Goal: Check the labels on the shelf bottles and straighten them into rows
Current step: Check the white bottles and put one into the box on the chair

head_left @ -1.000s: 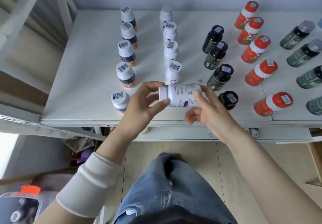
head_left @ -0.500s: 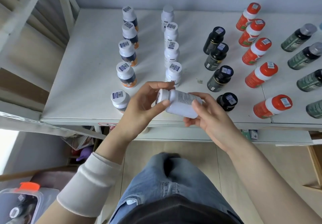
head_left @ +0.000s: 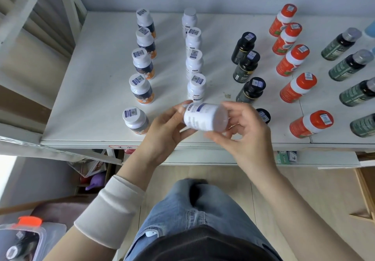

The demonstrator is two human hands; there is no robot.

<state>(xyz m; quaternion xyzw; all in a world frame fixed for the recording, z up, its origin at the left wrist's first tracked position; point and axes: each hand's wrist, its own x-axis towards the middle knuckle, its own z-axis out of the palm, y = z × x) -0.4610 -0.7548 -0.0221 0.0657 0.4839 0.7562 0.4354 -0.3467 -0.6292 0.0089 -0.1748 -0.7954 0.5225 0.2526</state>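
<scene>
A white bottle (head_left: 205, 118) lies tilted on its side in both my hands above the front edge of the white shelf (head_left: 97, 90), its base turned toward me and its cap to the left. My left hand (head_left: 164, 133) grips the cap end with thumb and fingers. My right hand (head_left: 245, 131) holds the base end. Behind it stands a row of white bottles (head_left: 194, 58). A row of white-capped bottles with dark and orange labels (head_left: 142, 64) stands to the left, and black bottles (head_left: 247, 66) to the right.
Red-capped orange bottles (head_left: 294, 58) and dark green bottles (head_left: 349, 66) fill the right of the shelf. A black bottle (head_left: 263, 115) is partly hidden behind my right hand. The wall closes the back. A white frame (head_left: 24, 13) rises at the left. My knee (head_left: 192, 210) is below.
The white bottle has turned in my hands: its side label faced me before, and now its base faces me. Both hands stayed at the shelf's front edge.
</scene>
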